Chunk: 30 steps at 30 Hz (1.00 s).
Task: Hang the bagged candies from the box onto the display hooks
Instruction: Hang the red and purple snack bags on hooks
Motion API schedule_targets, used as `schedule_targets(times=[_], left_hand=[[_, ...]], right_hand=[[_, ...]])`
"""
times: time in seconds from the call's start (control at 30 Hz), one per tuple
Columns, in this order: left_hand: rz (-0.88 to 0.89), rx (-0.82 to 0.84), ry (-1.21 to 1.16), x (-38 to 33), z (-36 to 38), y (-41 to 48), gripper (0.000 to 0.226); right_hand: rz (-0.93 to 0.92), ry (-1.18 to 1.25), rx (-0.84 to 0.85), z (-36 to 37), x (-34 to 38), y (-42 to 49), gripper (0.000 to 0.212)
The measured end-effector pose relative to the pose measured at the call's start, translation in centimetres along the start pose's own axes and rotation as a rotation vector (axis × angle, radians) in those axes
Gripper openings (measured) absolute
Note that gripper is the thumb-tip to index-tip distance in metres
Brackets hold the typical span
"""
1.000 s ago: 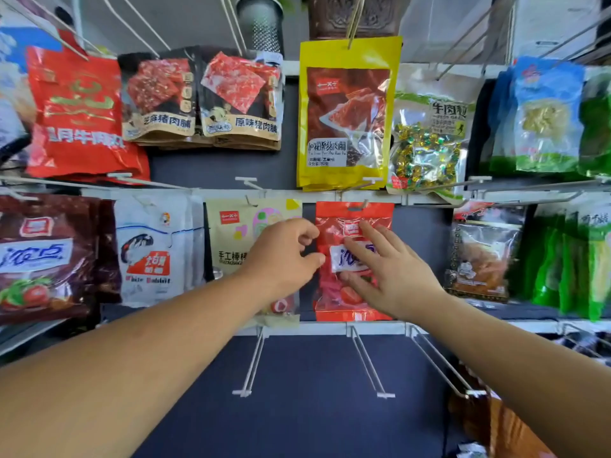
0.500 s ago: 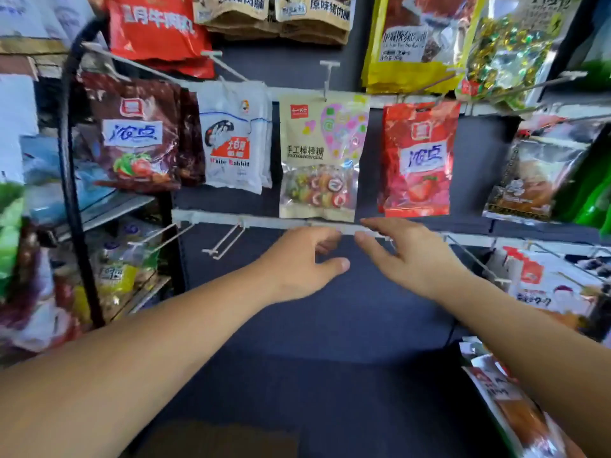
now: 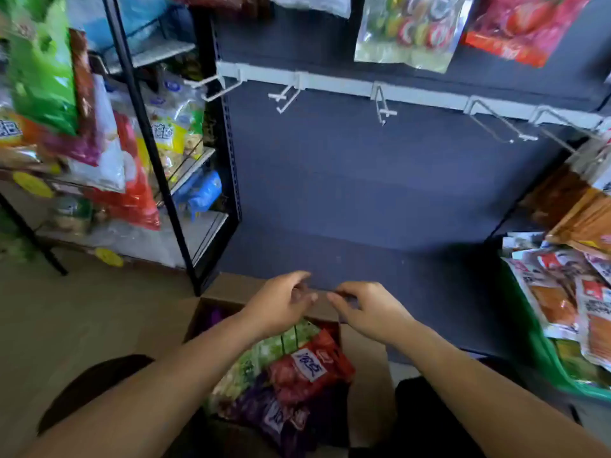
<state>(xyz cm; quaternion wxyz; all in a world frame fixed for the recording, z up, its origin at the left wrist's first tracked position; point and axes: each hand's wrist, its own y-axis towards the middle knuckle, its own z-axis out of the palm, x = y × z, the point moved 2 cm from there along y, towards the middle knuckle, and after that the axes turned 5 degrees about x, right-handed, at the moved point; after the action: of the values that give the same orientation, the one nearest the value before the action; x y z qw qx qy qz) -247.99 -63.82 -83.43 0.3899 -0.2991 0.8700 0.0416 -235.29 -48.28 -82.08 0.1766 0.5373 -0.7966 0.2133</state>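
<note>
two bare hands. the fingers of the left hand are loosely curled and clamp nothing. those of the right hand are the same. the tips of the two hands almost meet but stay a little apart.

just under the fingers stands one open cardboard box, and the candy bags are inside it. i count one red bag below the fingertips and one purple bag further down toward the person. green bags lie under the left wrist.

well above the fingers runs one white rail with five wire hooks. higher up hang two bags, a lollipop bag and a hung red bag.

the number of green bags is unclear, and the forearms cover part of the box. the top edge cuts both hung bags. blur makes most labels unreadable.
</note>
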Motion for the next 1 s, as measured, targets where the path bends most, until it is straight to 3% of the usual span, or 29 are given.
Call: schedule_targets(times=[0.07, 0.2, 0.33, 0.4, 0.53, 0.83, 1.0], left_hand=[[-0.093, 0.02, -0.022, 3.5, 2.2, -0.7, 0.05], [-0.223, 0.122, -0.035, 9.6, 6.8, -2.5, 0.042], [-0.293, 0.328, -0.107, 13.3, 10.6, -3.0, 0.049], [-0.29, 0.357, -0.127, 14.1, 11.7, -3.3, 0.046], [-0.236, 0.45, -0.014, 14.8, 13.1, -4.3, 0.044], [-0.19, 0.582, 0.052, 14.8, 14.3, -6.4, 0.061], [-0.213, 0.442, -0.095, 14.7, 13.4, -6.0, 0.049]], right_hand=[[0.056, 0.005, 0.083, 3.0, -0.6, 0.4, 0.038], [0.217, 0.084, 0.183, 9.3, -5.0, 0.7, 0.054], [0.388, 0.177, 0.264, 13.5, -7.7, -1.1, 0.032], [0.46, 0.197, 0.277, 14.5, -8.6, -1.5, 0.033], [0.614, 0.258, 0.205, 16.6, -10.8, -1.2, 0.061], [0.724, 0.537, 0.048, 17.9, -11.5, 0.5, 0.01], [0.6, 0.65, -0.099, 16.2, -11.1, 2.3, 0.029]])
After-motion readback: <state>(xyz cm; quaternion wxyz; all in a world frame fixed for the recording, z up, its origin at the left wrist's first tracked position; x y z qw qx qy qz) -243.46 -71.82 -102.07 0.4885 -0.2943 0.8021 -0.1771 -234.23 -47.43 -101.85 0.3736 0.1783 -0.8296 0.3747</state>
